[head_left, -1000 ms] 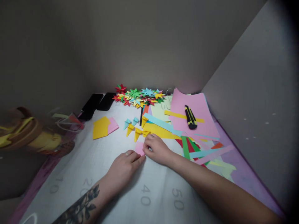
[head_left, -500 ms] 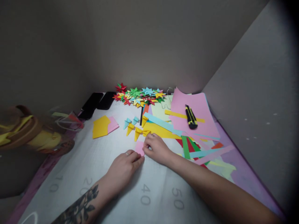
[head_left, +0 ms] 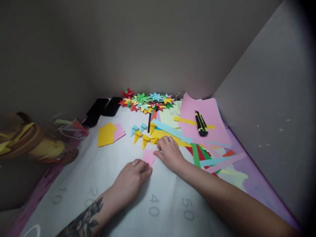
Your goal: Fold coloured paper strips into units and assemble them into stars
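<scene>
A small pink paper point(head_left: 149, 156) lies between my hands on the white mat point(head_left: 118, 158). My left hand point(head_left: 134, 174) has its fingers closed on the paper's lower corner. At the paper's right edge, my right hand point(head_left: 170, 152) has its thumb apart from the curled fingers and holds nothing I can see. Just beyond the paper are several small folded yellow pieces point(head_left: 145, 141) and two folded light-blue pieces point(head_left: 134, 130). Square yellow paper point(head_left: 106, 134) overlaps pink paper point(head_left: 119, 132) to the left.
Folded multicoloured paper stars point(head_left: 142, 98) are heaped along the wall. A utility knife point(head_left: 201, 123) rests on large pink sheets point(head_left: 192, 105), with loose coloured strips point(head_left: 217, 162) nearby. Two black phones point(head_left: 111, 107) lie at the back left, near a blurred yellow-brown object point(head_left: 37, 141).
My right hand has moved slightly right and away, its thumb now separated from its fingers, uncovering more of the pink paper. My left hand stays at the lower corner.
</scene>
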`<move>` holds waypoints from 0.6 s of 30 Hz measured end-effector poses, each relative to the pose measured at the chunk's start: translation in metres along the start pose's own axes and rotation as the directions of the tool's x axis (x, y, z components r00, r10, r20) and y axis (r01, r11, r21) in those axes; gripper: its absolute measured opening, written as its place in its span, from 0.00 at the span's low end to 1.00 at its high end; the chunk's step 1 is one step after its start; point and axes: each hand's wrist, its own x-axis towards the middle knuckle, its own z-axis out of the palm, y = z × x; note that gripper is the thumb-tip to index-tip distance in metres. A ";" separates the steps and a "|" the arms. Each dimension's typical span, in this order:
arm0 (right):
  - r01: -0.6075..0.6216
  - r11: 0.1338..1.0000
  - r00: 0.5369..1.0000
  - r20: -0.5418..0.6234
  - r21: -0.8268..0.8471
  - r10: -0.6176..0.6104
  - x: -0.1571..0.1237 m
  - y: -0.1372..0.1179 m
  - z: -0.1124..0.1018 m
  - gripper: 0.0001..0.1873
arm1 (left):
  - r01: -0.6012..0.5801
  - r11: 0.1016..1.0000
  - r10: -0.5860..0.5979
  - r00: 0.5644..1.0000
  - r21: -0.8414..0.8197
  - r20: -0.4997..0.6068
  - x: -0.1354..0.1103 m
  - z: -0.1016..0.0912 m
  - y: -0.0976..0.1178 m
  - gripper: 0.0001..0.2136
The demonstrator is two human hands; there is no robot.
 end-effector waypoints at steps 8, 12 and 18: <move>0.221 0.972 0.964 -0.170 0.084 -0.205 -0.006 0.011 0.002 0.07 | 0.021 0.999 -0.022 0.999 -0.044 -0.029 -0.002 -0.003 0.004 0.14; 0.637 0.751 0.771 -0.114 0.174 -0.627 -0.015 0.011 -0.005 0.13 | 0.013 0.999 -0.016 0.998 -0.035 -0.066 -0.002 -0.001 0.006 0.15; 0.686 0.711 0.715 0.036 0.156 -0.698 -0.015 0.013 -0.008 0.16 | 0.090 0.929 -0.186 0.953 -0.359 -0.241 -0.004 0.005 -0.007 0.18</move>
